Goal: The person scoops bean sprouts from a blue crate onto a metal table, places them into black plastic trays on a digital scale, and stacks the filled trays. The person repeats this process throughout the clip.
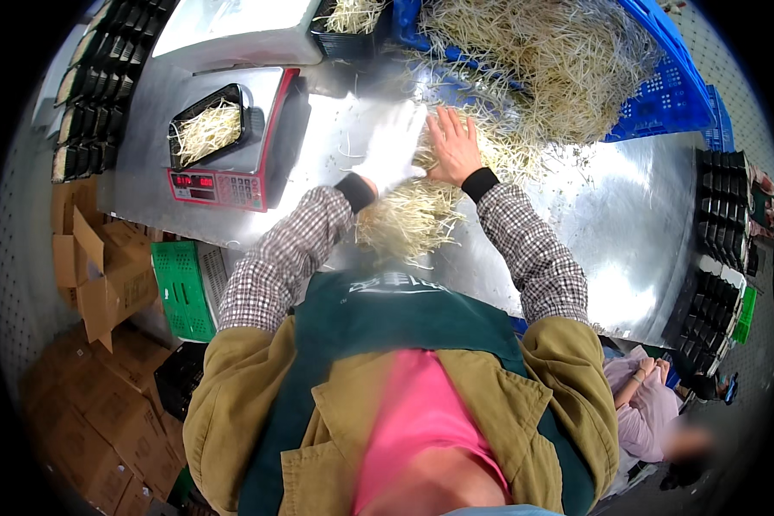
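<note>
My left hand (390, 145), in a white glove or washed out by glare, lies with fingers extended at the left edge of the bean sprouts. Bare and spread, my right hand (452, 145) touches the sprouts beside it, the two hands close together. A loose heap of bean sprouts (409, 219) sits just below them on the metal table (619, 213). A much larger mass of sprouts (542, 64) spills from a blue plastic crate (674, 97) at the upper right. To the left, a black plastic tray (238, 116) of sprouts rests on a red-framed digital scale (269, 155).
A white foam box (251, 51) and a stack of black trays (345, 44) stand along the far side. More stacked trays (722, 213) line the right edge. Cardboard boxes (116, 277) and a green crate (182, 290) are at lower left; another person (645, 413) sits at lower right.
</note>
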